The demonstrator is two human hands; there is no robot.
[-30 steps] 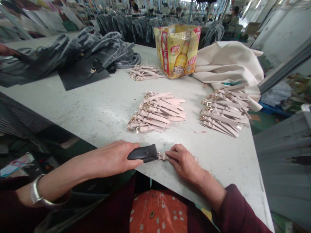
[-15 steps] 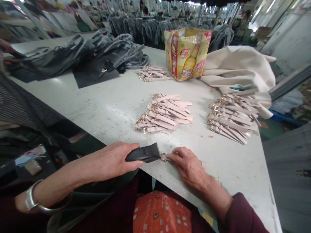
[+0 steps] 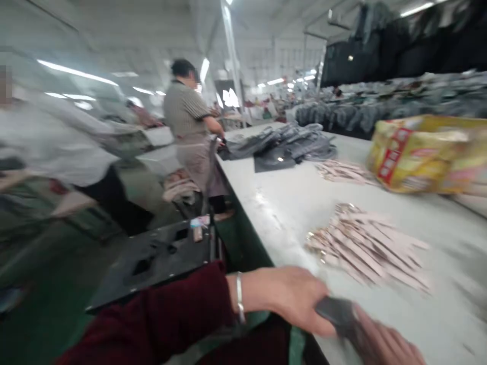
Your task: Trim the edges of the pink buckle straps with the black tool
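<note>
My left hand (image 3: 292, 299), with a silver bracelet at the wrist, is closed on one end of a black leather piece (image 3: 337, 312). At the piece's other end, near the bottom edge, lies my right hand (image 3: 395, 337). Motion smears its fingers, so I cannot tell whether they grip the leather or a buckle strap. Beyond both hands, on the white table (image 3: 281, 228), a pile of pale pink straps with gold buckles (image 3: 369, 246) is spread out.
A smaller strap pile (image 3: 344, 172) lies farther back, beside a yellow printed bag (image 3: 418, 157). Black bags in plastic wrap (image 3: 289, 144) cover the far end. A co-worker (image 3: 190, 121) stands at the table's left edge. A black cart (image 3: 160, 258) is at left.
My view has swung left and up, so the table and piles appear farther right. The black piece stays in my left hand. My right hand has come closer to it, over its far end.
</note>
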